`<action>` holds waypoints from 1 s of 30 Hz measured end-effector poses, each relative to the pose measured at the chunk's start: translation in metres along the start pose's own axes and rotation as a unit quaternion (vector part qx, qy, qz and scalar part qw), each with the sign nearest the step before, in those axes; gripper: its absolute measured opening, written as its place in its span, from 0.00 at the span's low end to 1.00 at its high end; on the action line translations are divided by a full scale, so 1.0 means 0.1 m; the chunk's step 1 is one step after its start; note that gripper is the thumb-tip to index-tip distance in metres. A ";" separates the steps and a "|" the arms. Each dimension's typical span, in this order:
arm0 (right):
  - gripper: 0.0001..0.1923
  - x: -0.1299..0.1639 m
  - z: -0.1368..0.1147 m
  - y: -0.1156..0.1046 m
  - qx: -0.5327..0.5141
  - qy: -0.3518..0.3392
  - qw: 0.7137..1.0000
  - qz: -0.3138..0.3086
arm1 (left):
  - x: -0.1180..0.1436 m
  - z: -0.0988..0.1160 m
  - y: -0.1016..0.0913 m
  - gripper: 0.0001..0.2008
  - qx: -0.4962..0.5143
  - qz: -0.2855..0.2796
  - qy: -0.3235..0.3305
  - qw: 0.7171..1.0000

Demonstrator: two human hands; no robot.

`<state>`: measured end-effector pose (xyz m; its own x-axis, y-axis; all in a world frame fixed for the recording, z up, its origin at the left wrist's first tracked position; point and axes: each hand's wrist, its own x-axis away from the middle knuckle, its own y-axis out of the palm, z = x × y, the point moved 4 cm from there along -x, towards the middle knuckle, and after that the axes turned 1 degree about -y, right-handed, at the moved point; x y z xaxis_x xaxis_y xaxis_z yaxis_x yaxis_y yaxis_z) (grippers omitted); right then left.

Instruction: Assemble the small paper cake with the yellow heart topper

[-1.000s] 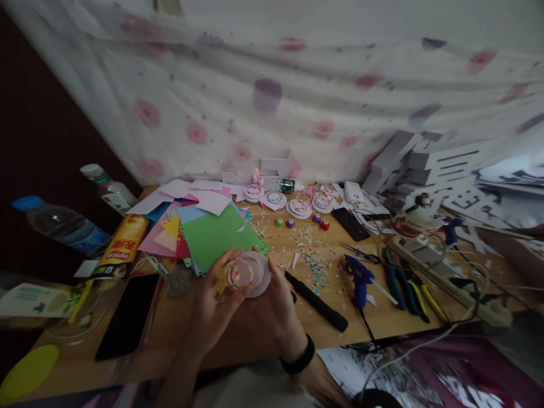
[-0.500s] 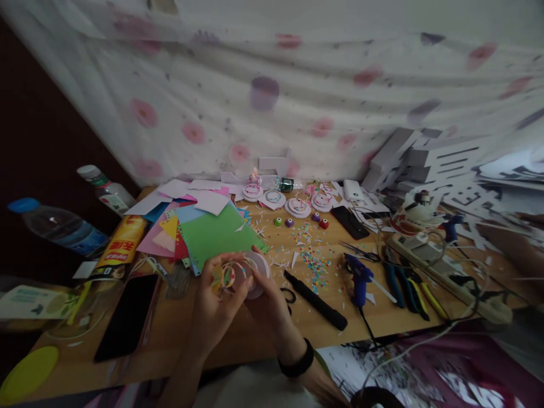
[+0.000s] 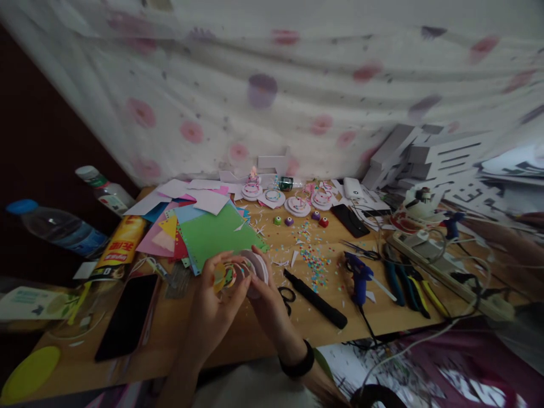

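Observation:
Both hands are closed on one small round paper craft, held tilted just above the wooden table near its front. It has a pale layered disc at its right end and narrow dotted rings with yellow at its left end. My left hand curls its fingers round the ringed end. The thumb and fingers of my right hand grip the disc's edge. Part of the craft is hidden by the fingers. Similar decorated pieces on round bases stand at the back of the table. Scissors handles lie beside my right hand.
Coloured paper sheets lie behind my hands. A black pen-like tool, colourful confetti, a blue glue gun, pliers and a power strip are to the right. A phone and bottles are left. Another person's arm reaches in at right.
The paper craft has turned slightly in my fingers, so its disc shows more edge-on. Both hands stay in nearly the same place. The other person's arm at right has shifted a little.

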<state>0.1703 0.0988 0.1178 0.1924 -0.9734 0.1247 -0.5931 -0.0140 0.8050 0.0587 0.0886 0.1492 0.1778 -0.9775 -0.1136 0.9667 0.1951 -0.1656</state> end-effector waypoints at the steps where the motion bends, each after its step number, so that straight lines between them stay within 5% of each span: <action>1: 0.27 0.01 0.00 -0.01 0.007 -0.002 1.000 0.003 | 0.00 0.00 0.00 0.24 -0.001 -0.001 -0.004 1.000; 14: 0.27 0.02 0.02 -0.02 0.043 -0.004 0.999 -0.013 | 0.03 0.18 -0.03 0.24 0.000 0.031 0.005 0.999; 30: 0.26 -0.03 0.07 -0.10 0.064 0.005 0.998 -0.024 | -0.02 0.08 -0.14 0.29 -0.013 0.022 -0.021 0.999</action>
<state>0.1700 0.0998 0.1055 0.2309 -0.9685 0.0936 -0.6782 -0.0912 0.7292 0.0460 0.0869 0.1600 0.2280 -0.9703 -0.0807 0.9529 0.2394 -0.1860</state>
